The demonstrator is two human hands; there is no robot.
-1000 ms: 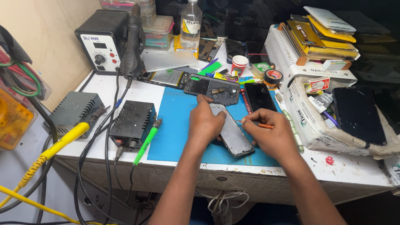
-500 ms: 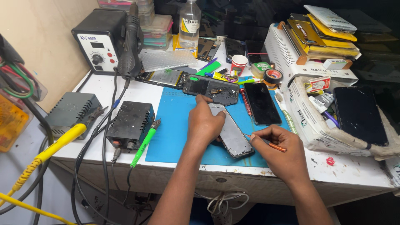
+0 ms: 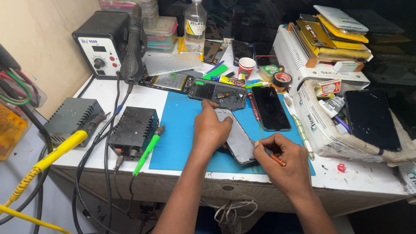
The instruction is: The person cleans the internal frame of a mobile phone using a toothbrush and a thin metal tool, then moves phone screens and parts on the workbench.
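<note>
Nearest to me, my right hand (image 3: 284, 161) is pinched around a thin orange-handled tool (image 3: 274, 157), tip at the lower right edge of the grey phone (image 3: 236, 138). A second ago that hand was higher up over the phone; now it's dropped toward the front edge of the blue mat (image 3: 181, 130). My left hand (image 3: 211, 128) hasn't budged, pressed flat on the phone's left side with fingers bent, gripping nothing, just pinning it down. The phone lies tilted on the mat, same spot as before.

Further back on the mat there's an opened phone frame (image 3: 219, 93) and a black phone (image 3: 271, 107) face up. On my right, the white sack-like bag (image 3: 318, 130) has small boxes and pens stuffed in it, with a dark tablet (image 3: 372, 118) lying on top. Behind that, a little white cup with a red rim (image 3: 246, 66), can't tell what's inside, and a clear bottle (image 3: 195, 21).
</note>
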